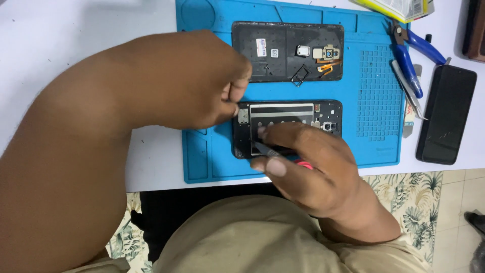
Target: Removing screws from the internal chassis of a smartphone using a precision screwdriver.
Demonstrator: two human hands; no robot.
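Observation:
An opened black phone frame (303,114) lies on a blue work mat (374,146), its inner parts showing. My right hand (308,167) rests over its near edge, gripping a thin tool (265,150) with a grey tip and a red handle end, the tip on the frame's lower left. My left hand (187,81) hovers at the frame's left end, fingertips pinched together by the top-left corner; whether they hold a small part is unclear. A black back cover (288,50) with small components lies farther up the mat.
Blue-handled pliers (409,55) and metal tweezers (410,96) lie at the mat's right edge. A dark phone screen panel (447,114) sits on the white table (76,35) to the right. A yellow packet (399,7) is at the top.

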